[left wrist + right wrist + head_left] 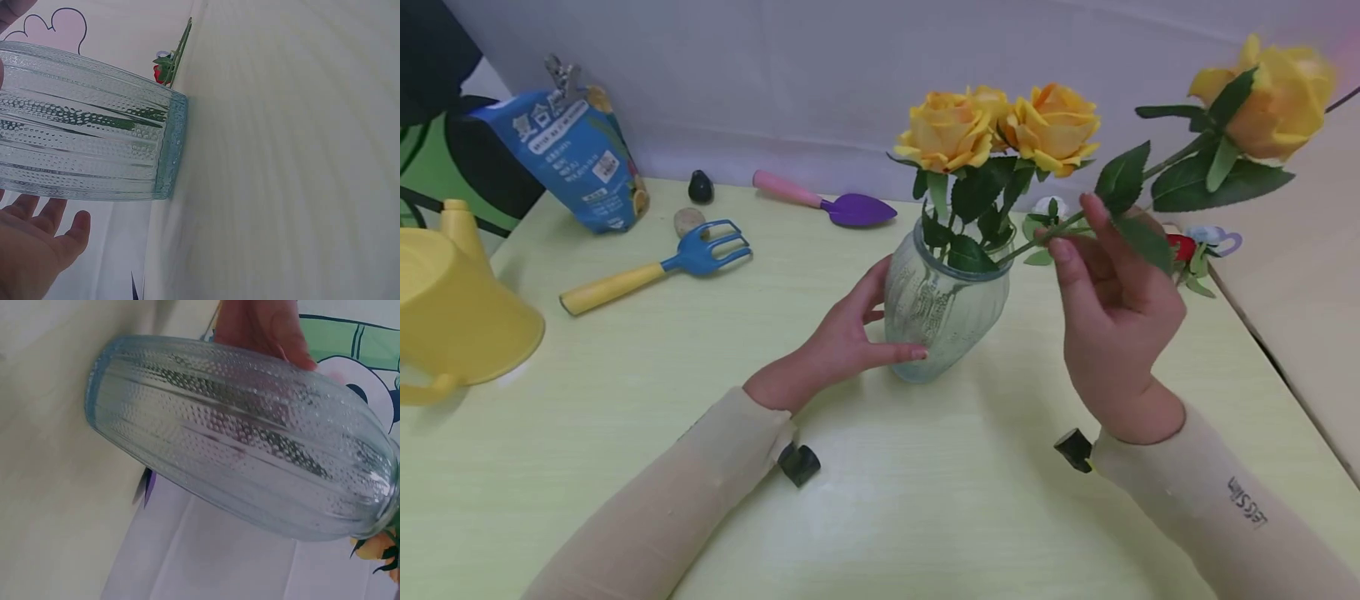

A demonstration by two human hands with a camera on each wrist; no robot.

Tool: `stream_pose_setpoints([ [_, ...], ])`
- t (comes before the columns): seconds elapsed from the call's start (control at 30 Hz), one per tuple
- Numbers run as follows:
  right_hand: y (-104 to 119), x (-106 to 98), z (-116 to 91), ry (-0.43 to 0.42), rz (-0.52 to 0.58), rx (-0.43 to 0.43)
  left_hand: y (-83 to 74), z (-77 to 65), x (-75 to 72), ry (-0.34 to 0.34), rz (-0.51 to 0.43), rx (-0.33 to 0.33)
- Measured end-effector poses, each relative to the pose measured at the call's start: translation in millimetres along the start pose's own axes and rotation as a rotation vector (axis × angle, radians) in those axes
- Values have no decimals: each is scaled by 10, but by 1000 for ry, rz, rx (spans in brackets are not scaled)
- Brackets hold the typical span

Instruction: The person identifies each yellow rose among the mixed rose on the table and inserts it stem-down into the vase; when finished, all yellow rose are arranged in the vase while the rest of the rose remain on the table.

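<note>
A ribbed clear glass vase [947, 321] stands tilted on the table, its mouth leaning right. Orange-yellow roses [943, 133] rise from its neck. My left hand [842, 333] holds the vase at its left side, thumb across the front and fingers going behind it. Between thumb and fingertips my right hand [1116, 308] pinches the green stem of another yellow rose [1277, 104]. That stem slants down to the left, its lower part at the vase rim and its bloom up at the right. In the right wrist view, the left thumb lies along the glass [237, 437].
At the left are a yellow watering can [467, 308] and a blue-and-yellow hand fork [655, 267]. A clipped blue pouch [572, 158], stones [701, 187] and a purple trowel [857, 210] lie toward the back. Behind the right hand is a red flower [1182, 247] near the table's right edge.
</note>
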State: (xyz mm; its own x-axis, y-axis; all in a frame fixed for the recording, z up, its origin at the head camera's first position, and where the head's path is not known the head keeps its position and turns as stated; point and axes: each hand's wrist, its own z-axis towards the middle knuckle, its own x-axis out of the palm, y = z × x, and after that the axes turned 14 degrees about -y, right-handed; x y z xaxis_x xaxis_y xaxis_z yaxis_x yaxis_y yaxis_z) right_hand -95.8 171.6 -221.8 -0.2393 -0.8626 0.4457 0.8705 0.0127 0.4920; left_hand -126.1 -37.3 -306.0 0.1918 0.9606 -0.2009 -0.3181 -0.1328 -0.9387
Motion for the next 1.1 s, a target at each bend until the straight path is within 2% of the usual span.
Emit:
stream_pose_setpoints([
  [0.17,-34,1,-130,123,-109,-4,6,1,3,-3,-10,10],
  [0.27,-50,-13,-136,187,-184,45,15,2,4,-5,-10,7],
  [0.3,-55,-19,-129,192,-180,90,17,3,4,-5,-11,5],
  [0.4,-72,-36,-70,141,-45,281,15,4,5,-6,-11,2],
  [0.53,-82,-73,65,-3,77,493,4,5,4,-5,-6,0],
  [0.67,-88,-101,199,12,78,619,5,4,2,-5,-2,-4],
  [0.8,-109,-54,239,80,82,711,14,4,4,-5,4,-11],
  [0.87,-126,-14,242,106,67,725,18,5,7,-4,5,-15],
  [1.03,-212,90,259,101,61,773,8,6,5,-2,3,-8],
  [1.1,-267,115,256,125,35,806,4,9,0,-5,4,2],
])
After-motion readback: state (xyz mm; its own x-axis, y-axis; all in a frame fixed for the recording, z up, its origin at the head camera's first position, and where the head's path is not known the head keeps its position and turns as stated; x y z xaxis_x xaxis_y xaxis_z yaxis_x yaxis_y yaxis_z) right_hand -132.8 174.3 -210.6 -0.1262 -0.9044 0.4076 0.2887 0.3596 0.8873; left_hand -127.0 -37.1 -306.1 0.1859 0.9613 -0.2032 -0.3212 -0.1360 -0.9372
